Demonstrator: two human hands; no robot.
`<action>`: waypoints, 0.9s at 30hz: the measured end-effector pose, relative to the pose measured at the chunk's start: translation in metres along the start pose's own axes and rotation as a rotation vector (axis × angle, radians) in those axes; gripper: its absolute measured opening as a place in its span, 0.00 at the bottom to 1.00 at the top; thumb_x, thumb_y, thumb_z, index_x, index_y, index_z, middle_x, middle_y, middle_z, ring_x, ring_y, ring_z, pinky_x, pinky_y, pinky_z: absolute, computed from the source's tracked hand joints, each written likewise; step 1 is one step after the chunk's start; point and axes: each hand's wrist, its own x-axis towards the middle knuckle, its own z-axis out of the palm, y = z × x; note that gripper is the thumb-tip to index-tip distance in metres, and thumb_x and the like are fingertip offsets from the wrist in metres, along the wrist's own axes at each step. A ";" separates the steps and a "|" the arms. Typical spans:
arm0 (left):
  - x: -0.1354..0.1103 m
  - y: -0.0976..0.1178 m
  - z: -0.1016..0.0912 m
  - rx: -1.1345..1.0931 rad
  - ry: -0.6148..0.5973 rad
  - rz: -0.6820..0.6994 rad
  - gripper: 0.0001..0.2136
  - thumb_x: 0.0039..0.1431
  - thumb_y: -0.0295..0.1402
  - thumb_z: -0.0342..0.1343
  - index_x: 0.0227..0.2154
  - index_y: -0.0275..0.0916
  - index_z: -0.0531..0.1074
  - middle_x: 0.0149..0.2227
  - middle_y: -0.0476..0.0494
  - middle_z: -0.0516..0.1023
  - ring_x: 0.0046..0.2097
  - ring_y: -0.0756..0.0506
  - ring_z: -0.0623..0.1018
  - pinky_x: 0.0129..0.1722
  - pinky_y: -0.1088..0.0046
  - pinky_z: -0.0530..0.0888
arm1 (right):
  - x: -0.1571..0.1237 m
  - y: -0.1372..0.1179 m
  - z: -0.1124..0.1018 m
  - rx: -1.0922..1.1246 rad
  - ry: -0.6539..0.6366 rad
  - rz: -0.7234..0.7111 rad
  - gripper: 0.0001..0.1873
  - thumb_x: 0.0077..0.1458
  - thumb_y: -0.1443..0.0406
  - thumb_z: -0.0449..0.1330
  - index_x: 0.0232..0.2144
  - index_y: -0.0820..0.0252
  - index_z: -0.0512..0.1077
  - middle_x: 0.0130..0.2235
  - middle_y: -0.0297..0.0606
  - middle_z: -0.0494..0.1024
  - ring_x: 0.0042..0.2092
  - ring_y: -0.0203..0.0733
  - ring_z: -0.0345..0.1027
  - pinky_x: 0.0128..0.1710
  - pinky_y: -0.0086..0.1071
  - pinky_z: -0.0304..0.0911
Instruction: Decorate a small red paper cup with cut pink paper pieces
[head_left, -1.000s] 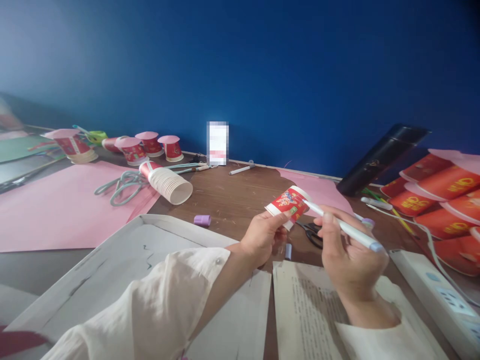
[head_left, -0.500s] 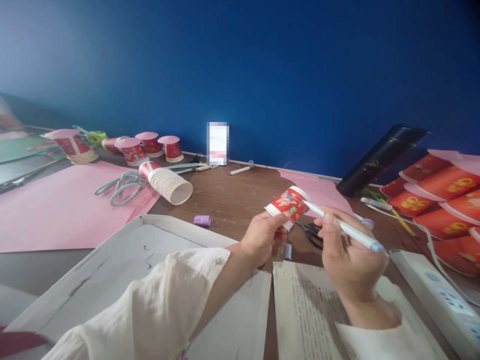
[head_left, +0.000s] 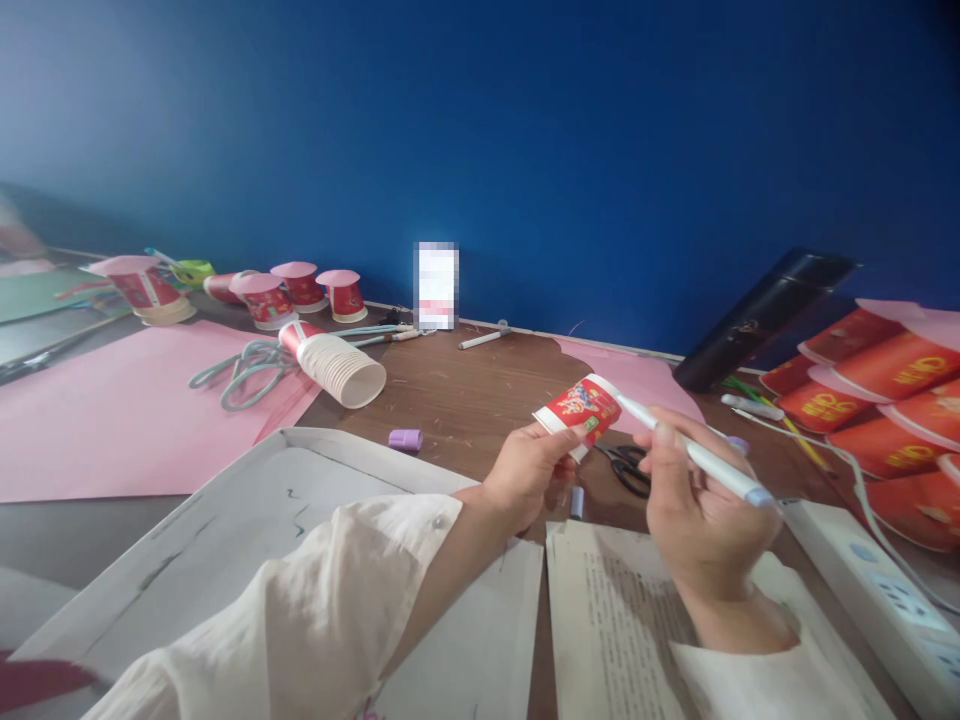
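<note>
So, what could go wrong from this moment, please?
The pen has its tip at or very near the cup: a slip could leave a stray mark.
The scissors lie close to the right fingers, which might brush them.
The cup stack lies on its side; a bump might roll it.

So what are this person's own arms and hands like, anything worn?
Both the left hand and right hand are gloveless. The left sleeve is loose, wrinkled and off-white, with what looks like a button near its edge; the right sleeve is off-white too.
</note>
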 end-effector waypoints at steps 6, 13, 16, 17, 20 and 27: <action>-0.001 0.002 0.002 0.010 -0.005 0.006 0.15 0.48 0.42 0.68 0.30 0.34 0.74 0.18 0.52 0.67 0.19 0.55 0.64 0.19 0.79 0.58 | -0.001 0.003 0.002 -0.027 -0.013 0.004 0.10 0.63 0.62 0.59 0.40 0.59 0.79 0.31 0.39 0.83 0.28 0.40 0.76 0.34 0.37 0.72; -0.001 0.002 0.001 0.008 -0.009 0.014 0.14 0.49 0.40 0.67 0.29 0.34 0.74 0.18 0.52 0.67 0.19 0.55 0.64 0.20 0.79 0.59 | -0.002 0.004 0.001 -0.022 -0.026 0.039 0.10 0.62 0.61 0.59 0.40 0.59 0.79 0.32 0.39 0.83 0.30 0.42 0.78 0.36 0.38 0.74; -0.001 0.002 0.001 0.000 -0.010 0.018 0.14 0.48 0.40 0.68 0.29 0.34 0.74 0.19 0.52 0.67 0.20 0.55 0.64 0.20 0.79 0.59 | -0.002 0.004 0.001 -0.031 -0.027 0.041 0.11 0.62 0.61 0.59 0.39 0.60 0.79 0.32 0.40 0.83 0.31 0.42 0.78 0.37 0.38 0.73; 0.000 0.001 0.001 -0.001 -0.006 0.017 0.15 0.48 0.41 0.68 0.29 0.34 0.73 0.18 0.52 0.67 0.20 0.55 0.64 0.20 0.79 0.59 | -0.002 0.003 0.001 -0.034 -0.028 0.037 0.11 0.62 0.61 0.59 0.39 0.60 0.79 0.31 0.40 0.83 0.31 0.42 0.78 0.37 0.38 0.73; 0.000 0.001 0.001 0.007 0.007 0.015 0.15 0.48 0.40 0.68 0.28 0.34 0.74 0.18 0.52 0.67 0.20 0.55 0.64 0.20 0.79 0.59 | -0.003 0.003 0.002 -0.026 -0.036 0.032 0.11 0.63 0.61 0.59 0.40 0.60 0.79 0.31 0.40 0.83 0.31 0.43 0.78 0.37 0.38 0.73; 0.001 0.000 0.000 0.003 -0.002 0.026 0.14 0.48 0.40 0.68 0.28 0.34 0.74 0.18 0.51 0.68 0.19 0.55 0.65 0.21 0.78 0.60 | -0.004 0.003 0.001 -0.034 -0.044 0.037 0.12 0.63 0.61 0.58 0.41 0.60 0.79 0.31 0.40 0.83 0.32 0.44 0.78 0.38 0.38 0.72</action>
